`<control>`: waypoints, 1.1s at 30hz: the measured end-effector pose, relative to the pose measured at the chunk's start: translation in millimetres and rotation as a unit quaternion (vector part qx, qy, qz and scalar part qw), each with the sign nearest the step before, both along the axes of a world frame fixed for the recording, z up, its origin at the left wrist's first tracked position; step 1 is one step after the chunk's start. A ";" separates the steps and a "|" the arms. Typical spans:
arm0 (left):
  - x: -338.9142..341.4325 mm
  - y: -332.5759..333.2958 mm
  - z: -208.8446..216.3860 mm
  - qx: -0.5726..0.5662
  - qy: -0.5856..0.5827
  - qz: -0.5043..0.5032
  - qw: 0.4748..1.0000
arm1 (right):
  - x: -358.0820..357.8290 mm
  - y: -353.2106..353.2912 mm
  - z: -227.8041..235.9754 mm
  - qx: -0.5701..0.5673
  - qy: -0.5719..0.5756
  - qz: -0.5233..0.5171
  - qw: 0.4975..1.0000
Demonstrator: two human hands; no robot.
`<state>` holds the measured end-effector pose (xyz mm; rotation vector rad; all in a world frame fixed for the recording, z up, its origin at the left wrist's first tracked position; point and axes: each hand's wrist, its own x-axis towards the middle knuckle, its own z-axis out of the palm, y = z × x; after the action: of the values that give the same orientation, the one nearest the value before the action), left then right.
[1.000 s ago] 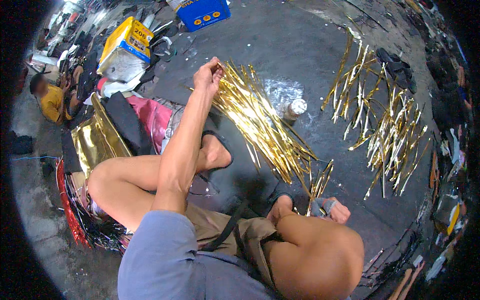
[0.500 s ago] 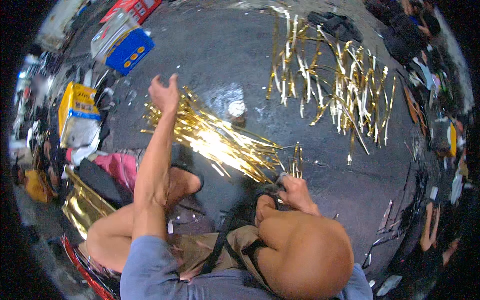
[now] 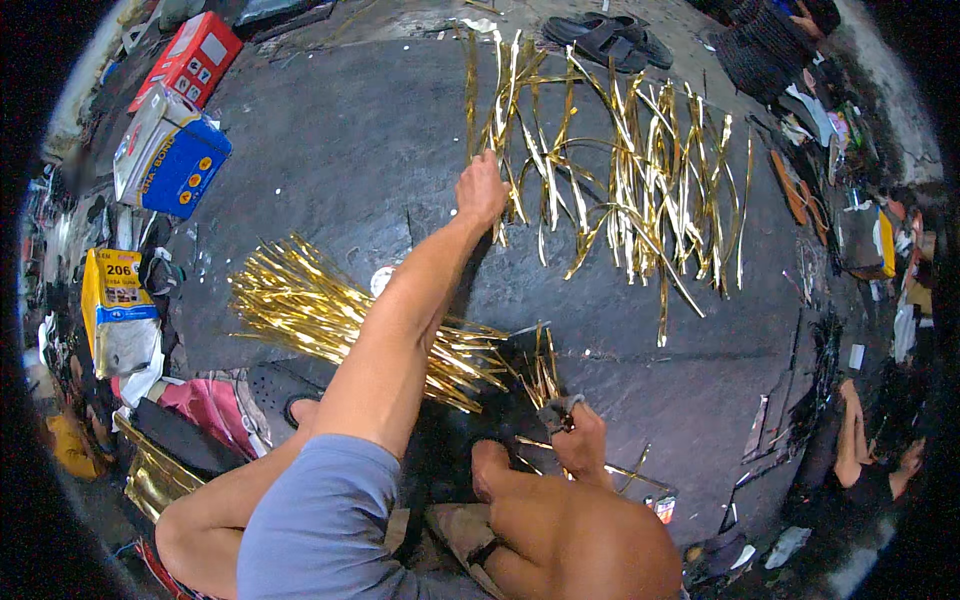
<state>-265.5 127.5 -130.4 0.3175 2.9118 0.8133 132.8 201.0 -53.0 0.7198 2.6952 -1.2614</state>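
Note:
My left arm reaches forward across the dark mat (image 3: 330, 130). At its end, my left hand (image 3: 482, 190) is closed, its fingers curled at the left end of a spread of shiny gold foil strips (image 3: 650, 170). Close to my bent knee, my right hand (image 3: 583, 440) grips a small dark grey piece (image 3: 556, 412) whose kind I cannot make out. A short tuft of gold strips (image 3: 541, 368) sticks up from that grip. Under my left forearm lies a thick bundle of gold strips (image 3: 295, 300), partly hidden by the arm.
Black sandals (image 3: 605, 42) lie at the far edge. On the left stand a red box (image 3: 190, 60), a blue and clear container (image 3: 180, 155) and a yellow and white pack (image 3: 122, 300). Rolled gold foil (image 3: 160, 470) lies beside my left leg. Another person's arm (image 3: 850, 435) shows at right.
My left hand has swung right and forward, from above the thick bundle to the far strips. The view has shifted too. My right hand still grips the tuft.

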 end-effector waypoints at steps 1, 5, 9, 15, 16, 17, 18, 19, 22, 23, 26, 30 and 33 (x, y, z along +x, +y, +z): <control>-3.0 1.3 -9.3 -0.002 0.013 -0.007 1.000 | -1.7 2.4 6.4 -0.028 -0.019 -0.004 0.999; -13.3 0.6 -28.1 -0.018 0.018 -0.006 1.000 | 2.9 3.9 -12.0 -0.004 0.008 -0.002 1.000; -18.1 2.8 -25.6 0.000 -0.022 0.051 0.998 | -6.9 3.7 -5.6 -0.025 0.003 -0.001 1.000; -22.0 9.4 -10.1 -0.047 -0.050 0.077 0.995 | -7.0 13.5 -10.1 0.014 0.013 0.025 0.999; -20.4 12.2 -10.3 -0.048 -0.017 0.068 0.996 | -4.5 15.1 -12.7 0.026 0.009 0.031 0.999; -17.0 14.8 -10.7 -0.048 0.016 0.059 0.997 | -0.2 15.0 -13.1 0.029 -0.006 0.025 0.999; -20.2 12.4 -7.4 -0.055 0.057 0.058 0.995 | 2.1 14.8 -17.6 0.025 -0.014 0.026 0.999; -29.0 18.6 -11.0 -0.034 0.032 0.055 0.997 | 4.5 16.5 -17.9 0.031 -0.024 0.020 0.999; -47.8 30.4 -18.1 -0.024 0.043 0.070 0.996 | 12.8 19.4 -14.9 0.048 -0.090 0.006 0.995; -54.7 33.2 -20.9 -0.035 0.058 0.068 0.995 | 12.9 19.9 -13.0 0.076 -0.027 0.014 0.997; -66.9 30.3 -18.7 -0.055 0.037 0.077 0.995 | 19.0 21.7 -13.7 0.037 -0.024 -0.004 0.999; -40.1 58.8 28.0 0.191 0.021 0.077 0.978 | 30.3 25.4 -14.0 -0.002 -0.028 -0.061 0.998; 34.9 106.0 67.2 0.312 0.126 -0.100 0.936 | 9.6 38.7 41.4 -0.003 0.242 -0.111 0.964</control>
<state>-230.6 233.5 -63.2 0.8028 2.6744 1.7560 142.4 239.8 -11.6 0.8252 3.0500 -1.6917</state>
